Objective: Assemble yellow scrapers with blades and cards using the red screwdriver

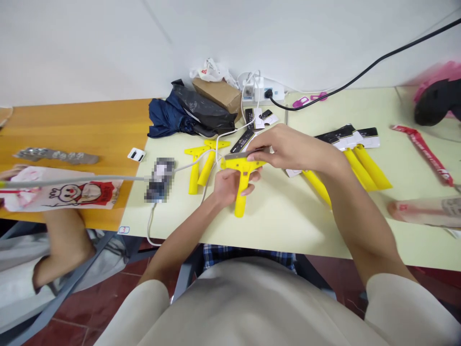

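My left hand (226, 187) is closed around the handle of a yellow scraper (242, 192), held upright over the table. A thin dark-grey metal blade (236, 155) lies along the top of its wide head. From above, my right hand (277, 144) has its fingers closed on the right part of this blade; the fingertips partly hide it. Two more yellow scrapers (194, 170) lie behind my left hand. To the right, yellow handles (363, 168) lie beside black and white cards (345, 137), and another handle (317, 187) is partly under my right forearm.
A white cable (216, 144) runs from a power strip (266, 91) toward a blurred-out device (160, 180). A dark blue bag (167, 117) and a cardboard box (219, 96) stand at the back. On the left, another person's arm (68, 240) is near a printed bag (72, 190).
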{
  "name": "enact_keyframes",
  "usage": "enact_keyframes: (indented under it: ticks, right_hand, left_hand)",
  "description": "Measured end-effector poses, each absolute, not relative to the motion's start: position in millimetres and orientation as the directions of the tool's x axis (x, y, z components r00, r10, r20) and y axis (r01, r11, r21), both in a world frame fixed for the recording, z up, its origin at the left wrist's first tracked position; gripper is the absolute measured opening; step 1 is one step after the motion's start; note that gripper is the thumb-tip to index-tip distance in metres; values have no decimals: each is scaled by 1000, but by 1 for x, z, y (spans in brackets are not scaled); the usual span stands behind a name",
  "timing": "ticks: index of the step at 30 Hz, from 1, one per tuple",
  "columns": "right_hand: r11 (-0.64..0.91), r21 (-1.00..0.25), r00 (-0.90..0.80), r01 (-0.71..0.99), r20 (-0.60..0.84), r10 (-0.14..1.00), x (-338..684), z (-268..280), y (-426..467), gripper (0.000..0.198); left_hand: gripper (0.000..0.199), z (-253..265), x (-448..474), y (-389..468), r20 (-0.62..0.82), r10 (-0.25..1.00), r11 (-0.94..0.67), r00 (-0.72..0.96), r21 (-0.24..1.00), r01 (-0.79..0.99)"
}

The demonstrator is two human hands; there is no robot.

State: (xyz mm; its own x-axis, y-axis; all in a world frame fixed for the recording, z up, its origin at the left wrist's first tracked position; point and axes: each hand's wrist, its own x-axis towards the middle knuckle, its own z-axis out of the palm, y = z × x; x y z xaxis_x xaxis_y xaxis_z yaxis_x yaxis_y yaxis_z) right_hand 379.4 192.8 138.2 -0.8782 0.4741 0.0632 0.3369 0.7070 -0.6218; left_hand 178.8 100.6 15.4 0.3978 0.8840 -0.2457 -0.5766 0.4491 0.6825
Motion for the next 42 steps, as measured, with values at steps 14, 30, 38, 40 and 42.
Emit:
enact_keyframes:
  ticks: [14, 30, 38, 40, 42]
  right_hand:
    - [665, -623, -848, 413, 3, 530, 383, 124, 211, 39]
    - [716, -594, -818, 367, 161, 552, 390, 137, 199, 42]
    - [379, -801, -635, 464, -2, 772, 383, 139, 182, 67]
    - [274, -875, -664, 399, -70, 744, 383, 139, 184, 48]
    - [249, -900, -676, 357, -65, 734, 384, 142, 186, 33]
  left_hand:
    - [41, 4, 197, 98, -139, 988, 155, 69, 865, -478]
    - [30, 5, 183, 100, 288, 955, -287, -72, 958, 30]
    - [30, 1, 165, 111, 733, 680, -591, -12, 558, 582]
    - [32, 6, 166, 107, 756, 654, -618, 30, 511, 598]
    - [40, 13, 170, 102, 710, 703, -613, 31, 584, 533]
